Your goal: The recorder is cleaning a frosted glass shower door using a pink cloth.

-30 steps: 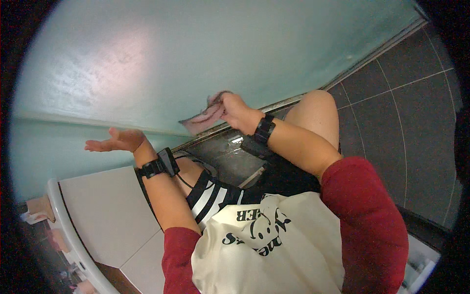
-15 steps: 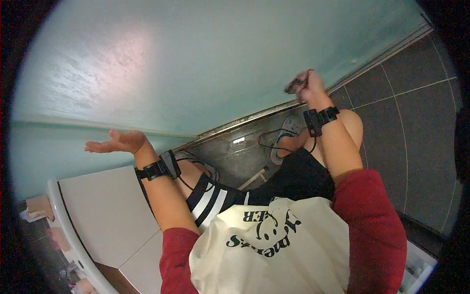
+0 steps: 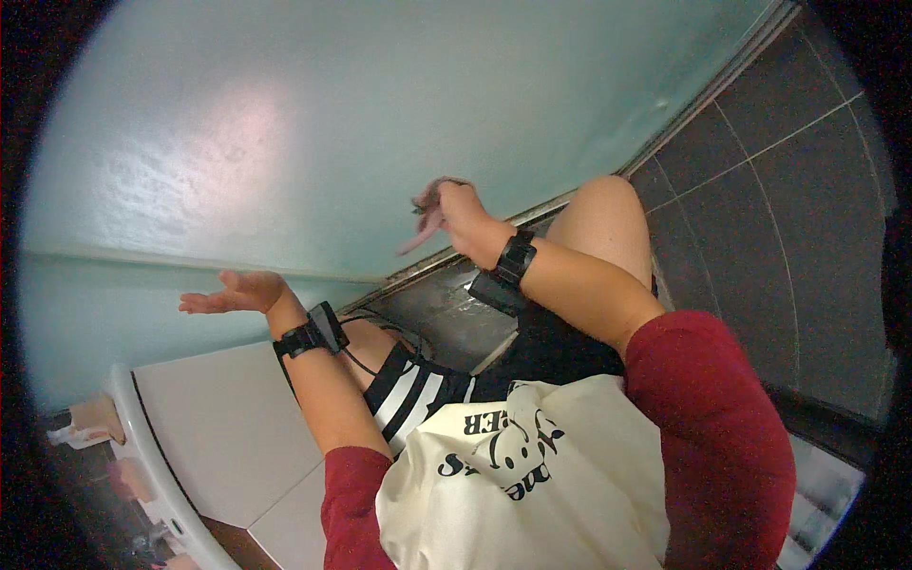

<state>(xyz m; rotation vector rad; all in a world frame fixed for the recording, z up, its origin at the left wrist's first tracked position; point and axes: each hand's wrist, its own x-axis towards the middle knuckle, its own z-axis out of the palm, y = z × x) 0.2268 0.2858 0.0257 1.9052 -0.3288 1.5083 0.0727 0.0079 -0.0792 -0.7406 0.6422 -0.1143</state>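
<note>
My right hand (image 3: pixel 463 214) is in front of a pale blue-green frosted panel (image 3: pixel 380 104). Its fingers are curled round a small dark, crumpled scouring pad or rag (image 3: pixel 434 193), partly hidden and blurred, while one finger points out and down. Whether the pad presses on the panel, I cannot tell. Held out to the left, my left hand (image 3: pixel 249 292) has its fingers stretched and thumb raised, with nothing in it. It hovers by the lower left part of the panel, above a white cabinet (image 3: pixel 209 399).
Along the panel's foot runs a grimy metal track (image 3: pixel 551 209). Wet grey floor (image 3: pixel 418 299) shows between my bent legs. Dark wall or floor tiles (image 3: pixel 741 228) lie to the right. At lower left, a white basin rim (image 3: pixel 157 465) borders several small items.
My right hand has swept left and slightly down along the panel, carrying the dark pad. My left hand has shifted slightly right and down, still spread.
</note>
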